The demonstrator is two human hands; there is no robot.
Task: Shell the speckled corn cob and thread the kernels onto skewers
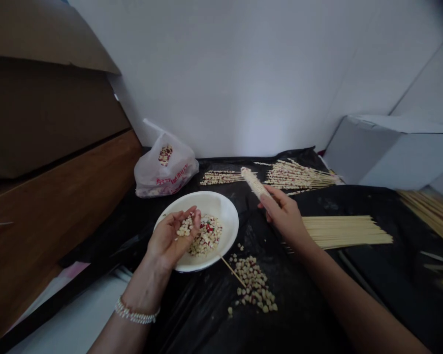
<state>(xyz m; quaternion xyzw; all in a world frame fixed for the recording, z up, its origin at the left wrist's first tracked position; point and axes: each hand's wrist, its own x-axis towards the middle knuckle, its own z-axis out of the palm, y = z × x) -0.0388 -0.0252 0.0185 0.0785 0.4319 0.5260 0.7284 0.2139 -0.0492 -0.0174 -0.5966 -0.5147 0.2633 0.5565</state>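
My left hand (172,236) is cupped palm up over a white bowl (231,223), with small pale kernels (185,226) resting in its palm. Inside the bowl lie more cream and dark red kernels (210,236). To the right, my right hand (282,211) has its fingers wrapped round the lower end of a pale, mostly bare corn cob (254,183), which tilts up and to the left above the black sheet. A thin stick (232,270) leans from the bowl's edge onto a loose pile of kernels (256,282).
Behind the bowl stands a white plastic bag (162,172) of kernels. Beaded sticks (295,175) lie at the back, plain sticks (347,232) at the right. Scissors (439,263) are at the right edge. A wooden surface (66,196) borders the left, a white box (395,152) the back right.
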